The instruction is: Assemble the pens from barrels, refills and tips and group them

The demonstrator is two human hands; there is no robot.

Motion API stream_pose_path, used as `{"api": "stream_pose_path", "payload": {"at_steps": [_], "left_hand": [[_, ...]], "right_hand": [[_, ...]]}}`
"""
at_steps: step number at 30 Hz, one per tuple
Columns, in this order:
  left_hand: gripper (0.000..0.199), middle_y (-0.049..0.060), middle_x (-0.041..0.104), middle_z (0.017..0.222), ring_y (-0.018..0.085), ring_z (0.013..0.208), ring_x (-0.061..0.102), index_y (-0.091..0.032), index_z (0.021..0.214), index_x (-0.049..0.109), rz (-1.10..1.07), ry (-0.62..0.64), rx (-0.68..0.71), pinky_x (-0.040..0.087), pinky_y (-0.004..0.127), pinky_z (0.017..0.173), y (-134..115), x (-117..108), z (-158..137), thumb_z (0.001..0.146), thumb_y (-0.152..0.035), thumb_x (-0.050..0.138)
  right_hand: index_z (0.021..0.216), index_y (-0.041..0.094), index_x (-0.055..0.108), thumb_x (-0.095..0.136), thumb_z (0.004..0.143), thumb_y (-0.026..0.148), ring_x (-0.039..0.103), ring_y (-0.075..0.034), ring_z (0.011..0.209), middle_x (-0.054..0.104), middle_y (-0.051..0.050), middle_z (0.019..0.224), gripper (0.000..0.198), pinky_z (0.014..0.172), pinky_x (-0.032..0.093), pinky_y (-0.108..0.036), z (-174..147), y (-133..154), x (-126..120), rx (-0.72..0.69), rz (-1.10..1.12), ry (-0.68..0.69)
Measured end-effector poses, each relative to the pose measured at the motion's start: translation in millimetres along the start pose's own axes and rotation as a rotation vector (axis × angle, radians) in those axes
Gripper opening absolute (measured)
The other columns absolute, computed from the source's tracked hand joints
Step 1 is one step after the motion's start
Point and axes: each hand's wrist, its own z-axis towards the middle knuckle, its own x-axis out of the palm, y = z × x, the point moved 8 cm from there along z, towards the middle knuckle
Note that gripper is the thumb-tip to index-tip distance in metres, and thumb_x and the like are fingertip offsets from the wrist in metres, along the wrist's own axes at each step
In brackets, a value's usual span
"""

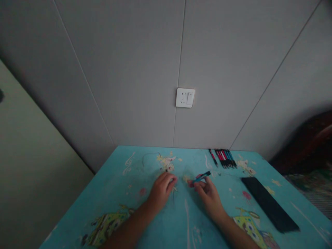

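Note:
My right hand (208, 197) grips a blue pen (201, 176) with a black end, tilted up to the right above the table. Left of it, my left hand (162, 190) is closed, fingertips pressed together. A small dark tip shows just past those fingers, but I cannot make out what it belongs to. The two hands are apart. Beyond my right hand, a row of red, black and blue pens (225, 159) lies side by side near the table's back edge. One red and black pen (213, 157) lies a little to their left.
A flat black rectangular piece (269, 204) lies on the right of the table. The table (124, 186) has a light blue cover with cartoon prints. Behind it stands a grey panel wall with a white socket (185, 97). A pale upright panel (38, 155) borders the left.

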Motion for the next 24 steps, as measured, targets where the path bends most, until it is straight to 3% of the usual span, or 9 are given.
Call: {"api": "stream_pose_path", "payload": {"at_steps": [5, 11, 14, 20, 24], "left_hand": [[0.012, 0.004, 0.065, 0.088, 0.016, 0.086, 0.060, -0.020, 0.094, 0.064, -0.166, 0.085, 0.015, 0.047, 0.027, 0.080, -24.2, 17.7, -7.6, 0.093, -0.025, 0.052], [0.010, 0.002, 0.064, 0.083, 0.014, 0.075, 0.060, -0.020, 0.090, 0.064, -0.196, 0.070, -0.057, 0.047, 0.025, 0.071, -13.7, 17.4, -6.7, 0.091, -0.024, 0.055], [0.010, 0.003, 0.065, 0.083, 0.015, 0.075, 0.060, -0.020, 0.090, 0.064, -0.208, 0.087, -0.039, 0.048, 0.025, 0.071, -14.2, 19.5, -8.9, 0.091, -0.024, 0.055], [0.009, 0.003, 0.065, 0.086, 0.015, 0.079, 0.062, -0.021, 0.091, 0.064, -0.236, 0.089, -0.006, 0.049, 0.024, 0.072, -18.2, 18.6, -12.5, 0.091, -0.022, 0.055], [0.008, 0.003, 0.065, 0.086, 0.015, 0.079, 0.062, -0.021, 0.091, 0.063, -0.207, 0.076, 0.031, 0.050, 0.024, 0.073, -17.9, 16.5, -13.5, 0.090, -0.021, 0.055]], "right_hand": [[0.095, 0.019, 0.065, 0.067, 0.083, 0.044, 0.061, -0.019, 0.075, 0.068, -0.003, 0.080, 0.028, 0.074, 0.044, -0.030, -0.7, -9.6, 8.8, 0.030, 0.009, 0.012], [0.098, 0.018, 0.065, 0.070, 0.080, 0.043, 0.059, -0.017, 0.068, 0.066, -0.001, 0.071, 0.031, 0.066, 0.041, -0.028, -1.6, -20.8, 19.8, 0.114, 0.087, 0.112], [0.098, 0.018, 0.065, 0.071, 0.079, 0.044, 0.060, -0.017, 0.068, 0.067, -0.001, 0.071, 0.032, 0.066, 0.041, -0.028, -4.2, -16.9, 24.6, 0.107, 0.107, 0.150], [0.097, 0.018, 0.064, 0.071, 0.079, 0.044, 0.060, -0.017, 0.066, 0.068, -0.001, 0.069, 0.033, 0.065, 0.042, -0.028, -4.6, -11.8, 19.6, 0.081, 0.142, 0.094], [0.097, 0.018, 0.065, 0.073, 0.078, 0.043, 0.060, -0.016, 0.064, 0.070, -0.002, 0.070, 0.033, 0.064, 0.042, -0.027, -4.4, -11.6, 26.7, 0.103, 0.154, 0.162]]}}
